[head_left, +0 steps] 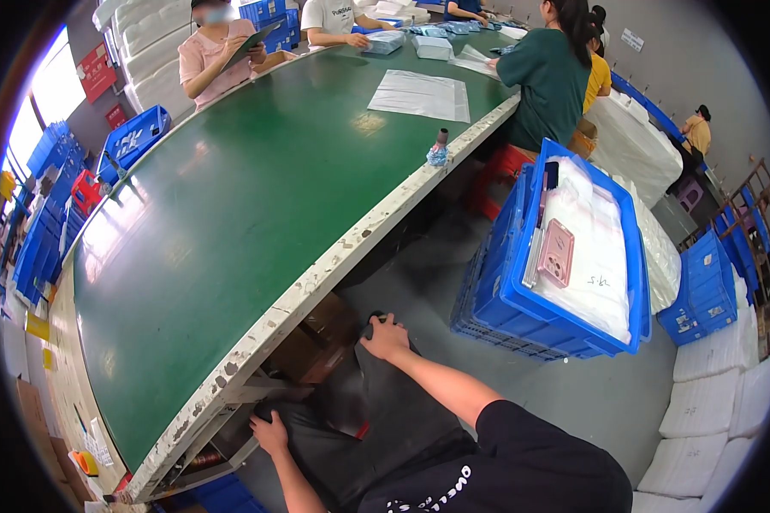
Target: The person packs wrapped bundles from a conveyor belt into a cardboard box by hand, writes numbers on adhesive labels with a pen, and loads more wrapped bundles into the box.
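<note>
My left hand (270, 433) rests by my left knee, below the edge of the green table (231, 214), with its fingers spread. On my other knee lies my right hand (387, 336); its fingers are bent over a small dark thing that I cannot make out. Dark trousers (376, 410) cover my legs, which are under the table edge. To the right of my right hand stands a blue crate (509, 286) filled with white plastic packs (595, 282), and a pink phone (557, 252) lies on them.
Several people work around the far end of the table. A white plastic sheet (421, 94) and a small wrapped post (438, 150) are near its right edge. A cardboard box (321, 338) sits beneath it. White bundles (693, 410) are stacked at the right.
</note>
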